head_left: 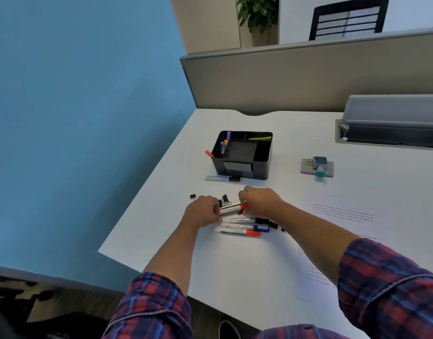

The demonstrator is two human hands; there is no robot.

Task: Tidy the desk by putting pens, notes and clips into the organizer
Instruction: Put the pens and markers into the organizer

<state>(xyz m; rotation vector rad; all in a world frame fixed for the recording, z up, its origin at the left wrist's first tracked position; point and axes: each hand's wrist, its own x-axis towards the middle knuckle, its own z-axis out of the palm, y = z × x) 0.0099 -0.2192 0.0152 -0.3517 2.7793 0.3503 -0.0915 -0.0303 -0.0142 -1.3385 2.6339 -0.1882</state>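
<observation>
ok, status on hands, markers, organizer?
Both hands on one red-capped white marker: left hand, right hand. Three markers loose below. Black plastic organizer beyond; black-capped marker lies before it.

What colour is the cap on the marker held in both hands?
Red-orange cap on the marker, seen in the head view.

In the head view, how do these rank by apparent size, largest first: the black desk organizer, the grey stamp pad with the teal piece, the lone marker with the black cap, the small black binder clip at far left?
1. Black plastic desk organizer
2. Grey stamp pad with teal piece and white marker with black cap: unsure, the marker is longer but much thinner
3. Small black binder clip
</observation>
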